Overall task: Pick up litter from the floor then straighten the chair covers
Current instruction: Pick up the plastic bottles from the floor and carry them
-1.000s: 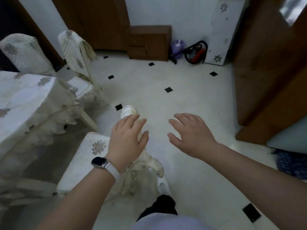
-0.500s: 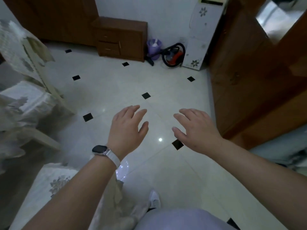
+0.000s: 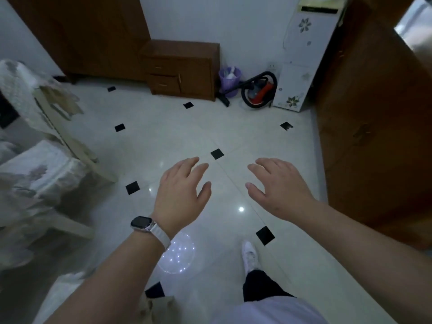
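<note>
- Cream cloth is showing at the bottom edge beside your left forearm. It may be another chair's cover, but too little is in frame to tell.
- You are standing with one white shoe on the glossy tiled floor.
- You are holding your left hand and right hand side by side above the tiles. Both are palm down with fingers loosely spread and nothing in either.
- No litter is showing on the stretch of floor ahead, so I am judging that the covers are the job now.
- The chair to your left is wearing a seat cover bunched in folds and a back cover hanging crooked, with a flap off the frame. Both are blurred.
- That cloth is likely light, soft and loose on the frame. You are best taking it at the hem or corners with both hands and pulling evenly, since any trim could snag on a leg.
- Nothing is lying between your hands and that chair.
- Well apart, against the far wall, a wooden cabinet, a purple basket, a red vacuum and a white floral unit are standing clear of your path.
- Wooden doors are closing in the right side.
</note>
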